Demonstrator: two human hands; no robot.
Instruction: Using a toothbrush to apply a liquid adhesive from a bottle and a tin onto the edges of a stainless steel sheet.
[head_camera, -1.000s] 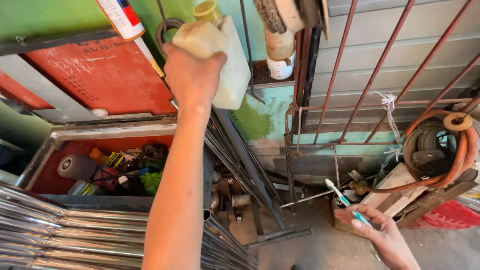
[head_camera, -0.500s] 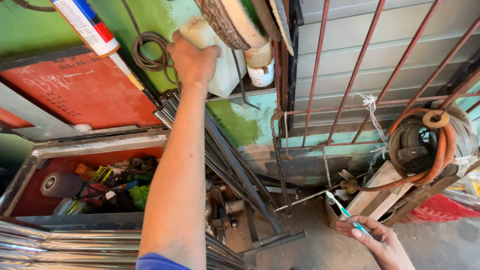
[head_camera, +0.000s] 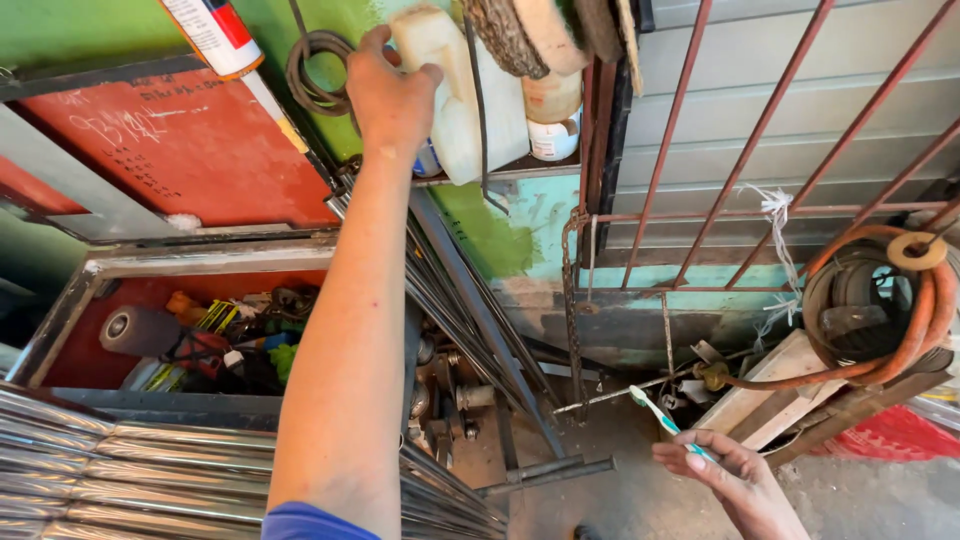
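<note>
Overhead, a whitish translucent plastic jug is being gripped on the narrow shelf by the left hand, not yet lifted off; a turquoise-and-white toothbrush is being pinched in the right hand.

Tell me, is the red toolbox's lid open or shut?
Open. The red lid stands raised against the green wall, and the tools inside the toolbox are in plain view.

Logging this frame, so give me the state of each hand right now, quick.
Left hand: closed around the top of the white plastic jug on the shelf.
Right hand: closed, holding a toothbrush.
</note>
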